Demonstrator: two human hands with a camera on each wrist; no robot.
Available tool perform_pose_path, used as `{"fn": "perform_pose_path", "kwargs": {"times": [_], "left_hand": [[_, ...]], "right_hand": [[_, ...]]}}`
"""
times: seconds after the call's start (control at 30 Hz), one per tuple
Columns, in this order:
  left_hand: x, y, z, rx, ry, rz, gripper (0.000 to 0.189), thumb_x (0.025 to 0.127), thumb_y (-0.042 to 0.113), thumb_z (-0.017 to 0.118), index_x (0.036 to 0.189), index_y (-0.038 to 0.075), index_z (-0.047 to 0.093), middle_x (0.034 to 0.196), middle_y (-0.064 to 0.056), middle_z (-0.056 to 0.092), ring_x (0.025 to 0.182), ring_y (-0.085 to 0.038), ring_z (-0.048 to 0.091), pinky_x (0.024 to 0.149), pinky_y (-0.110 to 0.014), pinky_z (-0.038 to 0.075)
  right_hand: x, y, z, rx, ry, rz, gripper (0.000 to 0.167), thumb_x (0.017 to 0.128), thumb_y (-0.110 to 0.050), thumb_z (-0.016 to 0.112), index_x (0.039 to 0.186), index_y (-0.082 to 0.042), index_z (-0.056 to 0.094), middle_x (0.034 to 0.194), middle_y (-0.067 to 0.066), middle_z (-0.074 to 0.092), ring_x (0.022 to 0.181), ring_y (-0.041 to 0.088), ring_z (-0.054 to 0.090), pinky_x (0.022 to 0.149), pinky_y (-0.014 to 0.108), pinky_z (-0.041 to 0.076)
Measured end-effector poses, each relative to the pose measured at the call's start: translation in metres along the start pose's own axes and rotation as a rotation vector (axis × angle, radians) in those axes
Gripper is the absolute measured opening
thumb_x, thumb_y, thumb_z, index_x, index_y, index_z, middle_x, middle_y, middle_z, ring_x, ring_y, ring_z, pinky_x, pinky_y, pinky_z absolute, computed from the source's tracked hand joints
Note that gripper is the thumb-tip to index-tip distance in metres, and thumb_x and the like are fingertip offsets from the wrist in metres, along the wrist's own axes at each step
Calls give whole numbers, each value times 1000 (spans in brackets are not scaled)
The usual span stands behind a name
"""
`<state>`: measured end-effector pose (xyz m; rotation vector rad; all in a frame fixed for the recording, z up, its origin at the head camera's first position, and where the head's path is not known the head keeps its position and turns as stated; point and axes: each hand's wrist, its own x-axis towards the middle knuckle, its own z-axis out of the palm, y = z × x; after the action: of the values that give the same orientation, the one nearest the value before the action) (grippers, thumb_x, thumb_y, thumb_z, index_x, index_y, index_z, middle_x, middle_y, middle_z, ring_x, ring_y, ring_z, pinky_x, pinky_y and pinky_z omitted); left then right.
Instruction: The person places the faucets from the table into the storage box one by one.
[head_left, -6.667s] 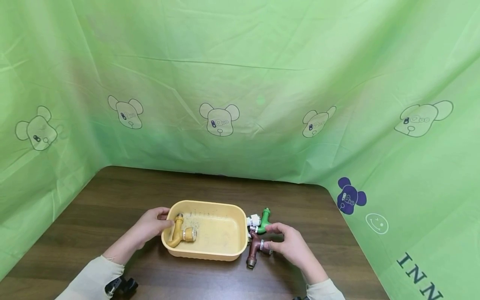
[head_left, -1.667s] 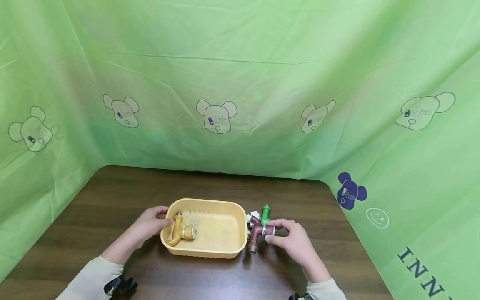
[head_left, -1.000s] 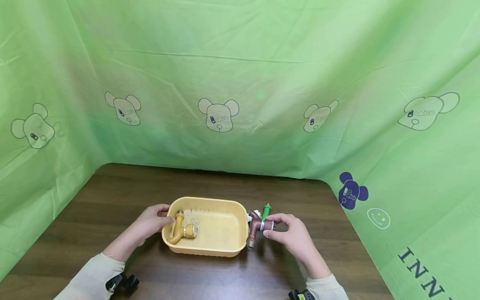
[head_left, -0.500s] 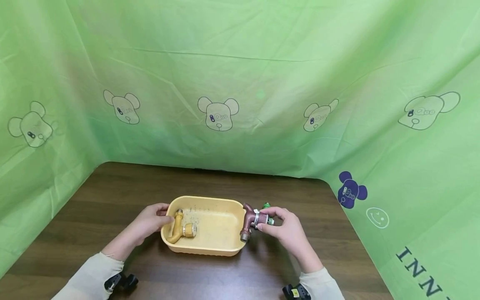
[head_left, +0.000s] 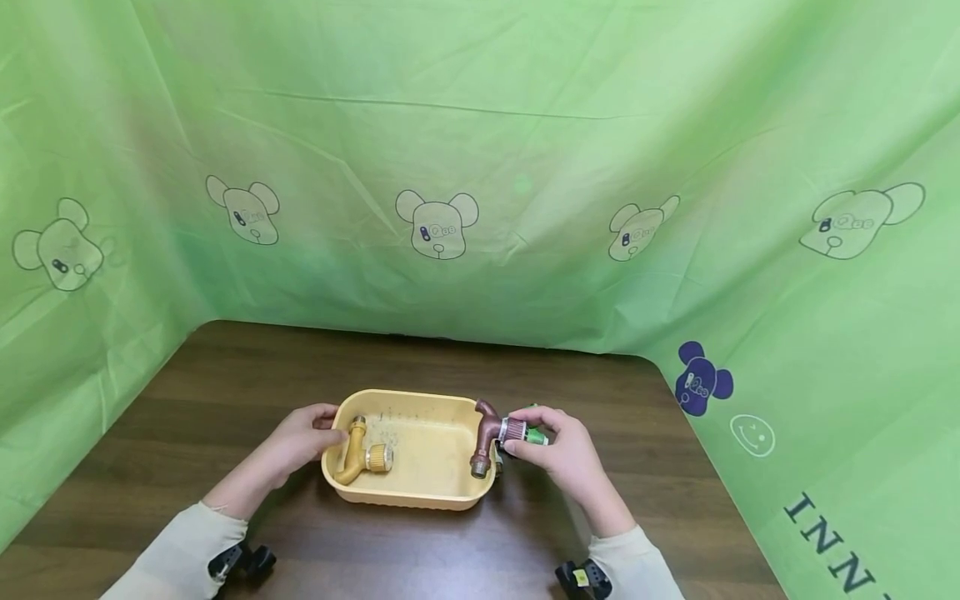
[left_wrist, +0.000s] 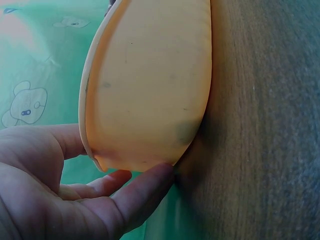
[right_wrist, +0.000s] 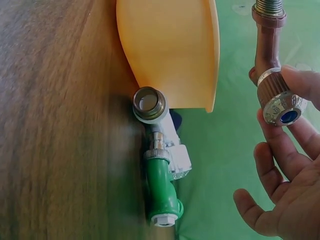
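My left hand [head_left: 296, 442] holds the left end of a yellow plastic tub [head_left: 431, 462], its thumb over the rim and other fingers outside. A mustard-yellow tap [head_left: 352, 458] lies inside, near that end. By its ribbed knob, my right hand [head_left: 566, 454] pinches a maroon tap [head_left: 486, 437], raised over the tub's right rim. The right wrist view shows the threaded end of this maroon tap [right_wrist: 268, 45] and a blue dot on the knob. Below it on the table, a green tap [right_wrist: 161, 185] and a white tap [right_wrist: 170, 135] lie close together beside the tub, mostly hidden in the head view.
The tub stands on a dark wooden table [head_left: 247, 367]. A green sheet [head_left: 330, 275] with printed bear heads hangs around the back and sides. Each wrist wears a black camera mount, the right one [head_left: 583, 577] near the table's front.
My right hand has taken hold of the maroon tap, which lay right of the tub, and moved it up and leftward over the rim. The left hand has stayed on the tub.
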<state>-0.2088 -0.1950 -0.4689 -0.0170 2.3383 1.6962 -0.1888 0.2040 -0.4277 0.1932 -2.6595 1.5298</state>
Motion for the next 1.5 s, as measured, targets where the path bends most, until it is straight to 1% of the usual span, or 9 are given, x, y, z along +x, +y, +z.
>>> {"fn": "perform_pose_path", "kwargs": {"times": [0.2,0.43,0.57,0.8,1.07,1.2,1.3,1.4,1.5], "left_hand": [[-2,0,0,7,17,-15,56,94,7,67,142,-13,45,128,-27,61,106,-25,66,82,-38,63],[0,1,2,-2,18,-10,56,94,5,66,142,-13,46,128,-27,61,106,-26,67,82,-37,63],[1,1,2,-1,17,-8,55,94,4,66,143,-13,46,128,-28,62,106,-26,67,82,-37,63],[0,1,1,0,13,5,56,94,5,66,143,-14,44,128,-28,61,105,-26,67,81,-37,63],[-1,2,1,-10,9,15,57,94,5,66,143,-15,44,128,-30,60,107,-27,67,81,-39,63],[0,2,2,-6,13,10,57,94,5,66,142,-14,45,128,-29,60,106,-26,66,81,-39,63],[0,1,1,-2,16,9,56,94,6,67,142,-14,45,127,-28,60,105,-26,66,81,-39,63],[0,-1,2,-21,14,11,56,94,4,66,141,-15,45,126,-29,61,104,-26,67,80,-38,63],[2,-2,3,-49,17,12,54,93,2,66,141,-16,45,124,-29,61,102,-26,67,80,-38,63]], "right_hand": [[3,-4,4,12,-13,-18,37,73,-22,93,107,-23,78,100,7,67,100,37,57,76,26,50],[7,-9,6,-12,-14,-28,37,74,-23,92,108,-25,78,98,4,67,93,21,55,78,28,50],[10,-10,7,-28,-18,-35,36,74,-25,92,108,-27,77,98,5,67,93,23,57,75,28,51],[13,-15,11,-17,-28,-36,37,74,-26,92,107,-27,78,100,6,66,98,36,58,73,27,52],[17,-16,19,9,-31,-42,36,74,-23,92,107,-26,78,99,5,67,99,37,58,72,26,52],[19,-15,23,13,-29,-46,36,74,-21,92,107,-25,78,97,3,69,97,34,59,71,26,53],[20,-14,26,9,-31,-53,36,74,-23,92,107,-26,78,95,1,70,95,28,59,73,27,53],[22,-14,29,5,-35,-64,36,74,-24,92,106,-26,78,93,0,71,93,22,59,76,28,52],[24,-15,32,11,-41,-61,35,74,-22,91,106,-25,78,91,0,71,92,21,60,76,27,52]]}}
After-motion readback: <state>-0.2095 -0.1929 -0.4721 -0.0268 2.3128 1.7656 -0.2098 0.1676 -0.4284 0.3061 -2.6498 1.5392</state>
